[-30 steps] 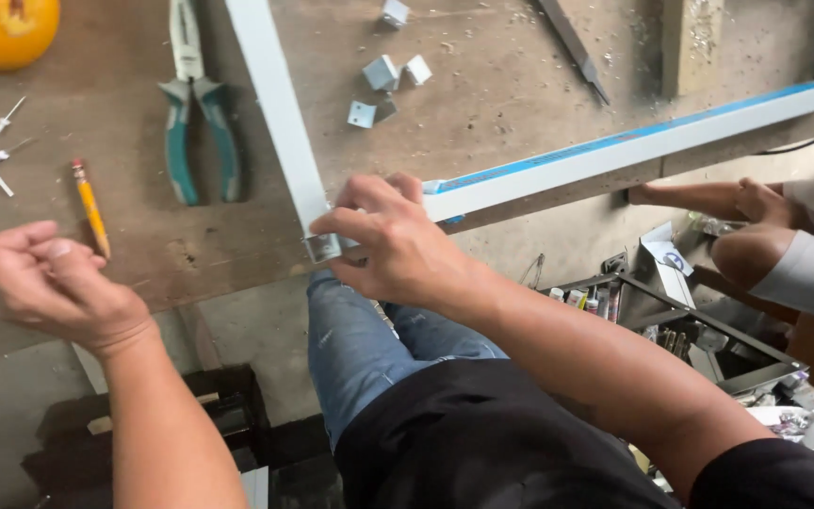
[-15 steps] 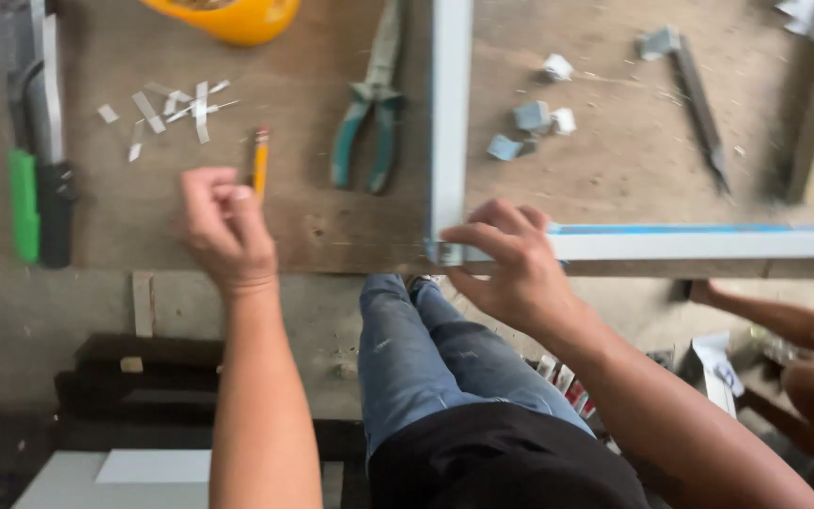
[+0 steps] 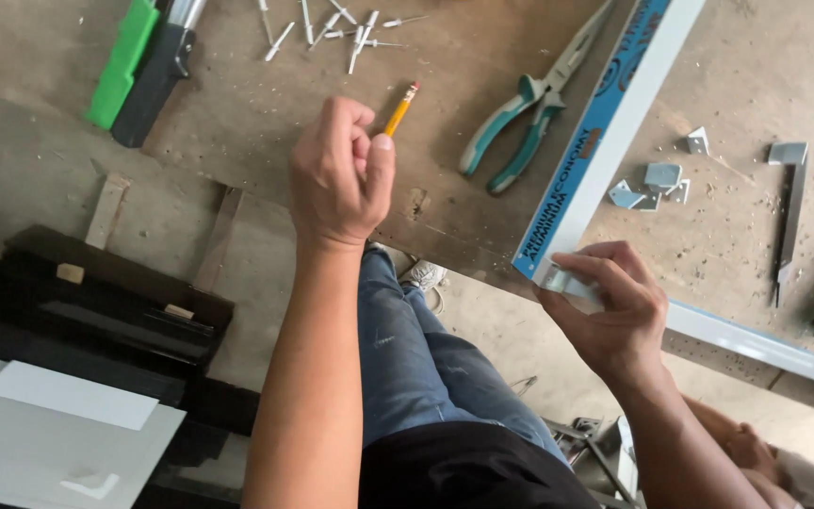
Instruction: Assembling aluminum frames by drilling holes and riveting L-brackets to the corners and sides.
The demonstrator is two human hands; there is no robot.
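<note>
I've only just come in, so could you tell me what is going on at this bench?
A person stands at a worn wooden workbench. Their right hand grips the corner of a white aluminium frame where two bars meet at the bench edge. Their left hand is loosely curled just short of a yellow pencil. Teal-handled pliers, loose rivets and small metal brackets lie on the bench.

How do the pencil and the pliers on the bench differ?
The pencil is thin, straight and yellow with a red eraser end; the pliers are bulkier, metal-jawed with teal handles. The left hand is right at the pencil; no hand is at the pliers. Both lie flat on the wooden bench.
</note>
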